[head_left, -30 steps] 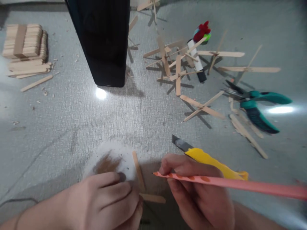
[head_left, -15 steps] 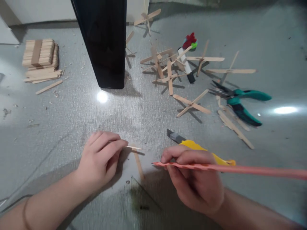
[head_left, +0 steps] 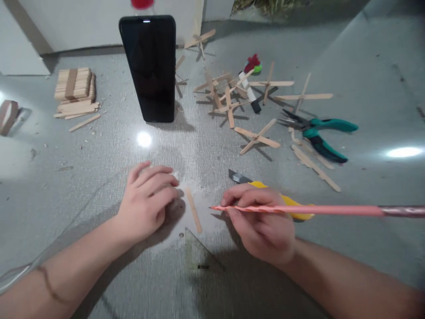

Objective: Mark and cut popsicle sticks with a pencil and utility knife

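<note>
My left hand (head_left: 151,199) hovers or rests left of a short wooden craft stick (head_left: 194,210). Its fingers are loosely bent and spread, with no stick showing in them; the thumb is hidden. My right hand (head_left: 262,221) grips a long pink pencil (head_left: 332,210), whose point faces left toward the stick without touching it. Partly behind that hand lies a yellow utility knife (head_left: 294,204) with its grey blade end sticking out. Below the stick is a clear triangular ruler (head_left: 202,254), faint against the table.
A black phone (head_left: 152,71) stands upright in front of a red-capped bottle (head_left: 142,3). Bundled craft sticks (head_left: 81,82) lie left. Several crossed-stick pieces (head_left: 257,138), a white marker (head_left: 249,91) and green-handled pliers (head_left: 332,125) spread to the right.
The thin stick between my left fingers no longer shows, and those fingers have spread. The pencil stays in my right hand. The view has shifted, revealing the phone's top and the bottle cap.
</note>
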Motion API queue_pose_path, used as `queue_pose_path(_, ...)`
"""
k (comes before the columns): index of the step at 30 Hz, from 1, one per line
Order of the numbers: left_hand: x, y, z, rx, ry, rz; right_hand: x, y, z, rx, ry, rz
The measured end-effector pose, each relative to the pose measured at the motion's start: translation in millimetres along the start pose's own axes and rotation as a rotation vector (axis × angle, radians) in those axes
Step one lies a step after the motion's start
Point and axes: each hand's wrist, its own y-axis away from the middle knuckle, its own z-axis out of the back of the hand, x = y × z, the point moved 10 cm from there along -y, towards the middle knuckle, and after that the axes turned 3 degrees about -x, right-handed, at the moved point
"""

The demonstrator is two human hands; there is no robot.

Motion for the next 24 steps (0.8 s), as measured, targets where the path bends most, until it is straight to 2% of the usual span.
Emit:
queue_pose_path(3, -25, 2, -16.6, 0.146, 0.132, -0.179, 5, -2, 0, -0.003, 0.017, 0.042)
queue_pose_path(5, -30, 4, -24.8, 0.205, 0.168, -0.217, 11, -2, -1, -0.002, 0.026, 0.086)
queue_pose_path(12, -31, 4, -20.5, 0.136, 0.062, -0.21, 11, 0, 1, 0.03, 0.039, 0.107)
queue_pose_path(15, -33, 5, -19.3, 0.122, 0.057, -0.214, 23, 3, -9, 0.186, 0.115, 0.206)
queue_pose_path(18, -30, 7, -22.5, 0.137, 0.083, -0.195, 45, 23, -40, 0.486, 0.259, 0.449)
queue_pose_path(20, -27, 8, -24.5, 0.143, 0.102, -0.172, 49, 42, -63, 0.674, 0.398, 0.541)
queue_pose_path(22, -24, 8, -25.7, 0.145, 0.112, -0.147, 44, 57, -79, 0.778, 0.533, 0.562)
queue_pose_path(24, -22, 8, -25.9, 0.142, 0.115, -0.132, 45, 71, -90, 0.838, 0.572, 0.596)
